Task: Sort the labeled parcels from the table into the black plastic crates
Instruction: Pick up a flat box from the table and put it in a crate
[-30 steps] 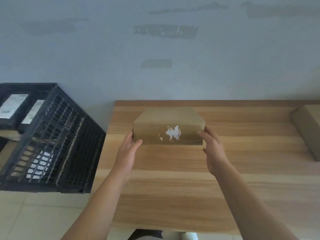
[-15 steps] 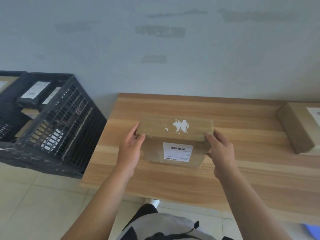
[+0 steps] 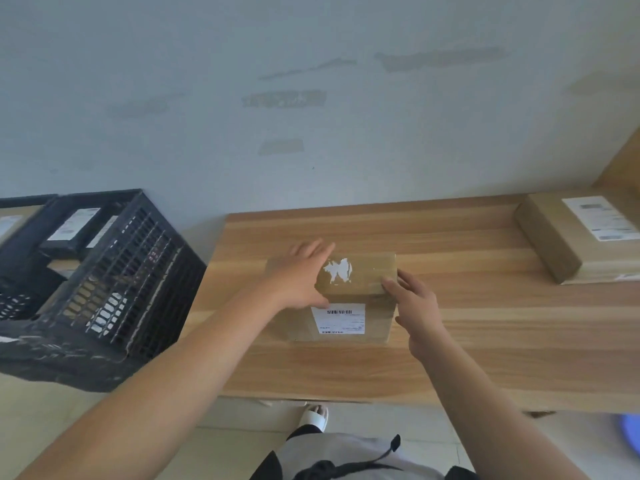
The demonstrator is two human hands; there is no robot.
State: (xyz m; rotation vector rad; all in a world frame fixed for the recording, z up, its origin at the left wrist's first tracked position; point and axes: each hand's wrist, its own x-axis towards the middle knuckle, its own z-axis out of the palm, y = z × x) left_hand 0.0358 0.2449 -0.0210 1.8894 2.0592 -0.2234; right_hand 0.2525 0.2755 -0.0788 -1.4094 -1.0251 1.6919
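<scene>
— Parcel first: where does it lie from the hands?

— On the wooden table, about midway across and nearer the far edge than the near one, tipped so that its label faces the person. It sits directly between the two hands. Its long axis runs left to right, square to the arms.

— And the hands themselves?

— The left hand lies over the top left part of the box, fingers straight and reaching toward the far edge, thumb down on the near face beside the label. That is flat contact, not a curled grip. The right hand is at the right end, fingers loosely spread, the fingertips touching the top right corner. Neither hand has closed round the box.

— Which way must it go?

— Left. The black crate stands off the table's left end, lower than the tabletop, with dark labeled packets already inside. I judge the left hand the nearer one to lead, with the right supporting the far end.

— Anything else about?

— Another labeled box rests at the far right, well apart.
</scene>
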